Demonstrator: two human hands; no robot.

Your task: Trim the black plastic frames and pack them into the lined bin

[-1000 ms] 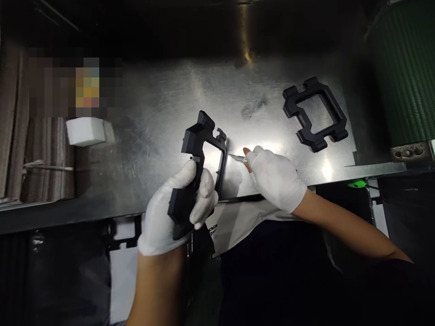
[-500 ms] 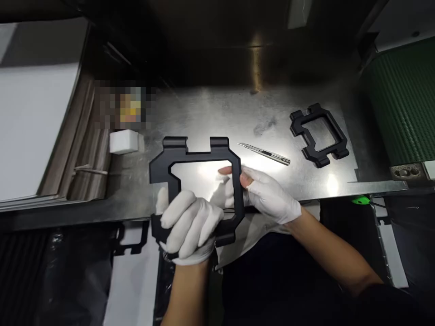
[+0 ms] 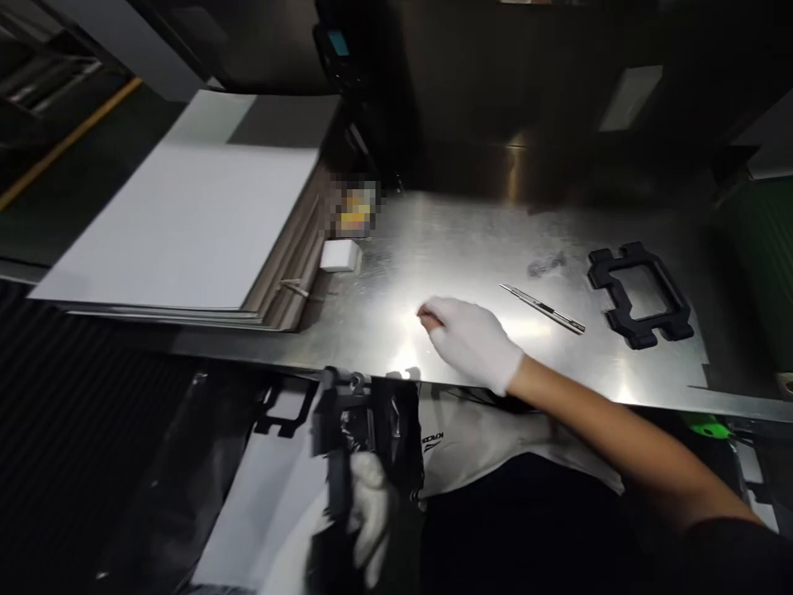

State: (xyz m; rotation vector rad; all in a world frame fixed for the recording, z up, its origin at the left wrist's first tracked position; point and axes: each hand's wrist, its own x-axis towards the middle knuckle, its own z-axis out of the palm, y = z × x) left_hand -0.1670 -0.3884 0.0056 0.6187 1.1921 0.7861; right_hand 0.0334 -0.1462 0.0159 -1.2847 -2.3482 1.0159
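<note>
Both my hands wear white gloves. My left hand (image 3: 365, 516) is below the edge of the metal table (image 3: 446, 240), closed around a black plastic frame (image 3: 347, 421) that it holds edge-on over a dark space. My right hand (image 3: 471, 339) rests on the table top near the front edge, its fingers curled loosely with nothing visible in them. A slim metal knife (image 3: 543, 309) lies on the table just right of that hand. A second black frame (image 3: 638, 293) lies flat at the table's right end.
A tall stack of white and brown sheets (image 3: 186, 215) stands at the left. A small white block (image 3: 339, 255) sits beside it. A green ribbed belt (image 3: 765, 248) runs along the right edge. White sheeting (image 3: 254, 504) lies below the table.
My left hand has carried the black frame down off the table to below its front edge. My right hand has let go of the frame and rests on the table. The view has swung left.
</note>
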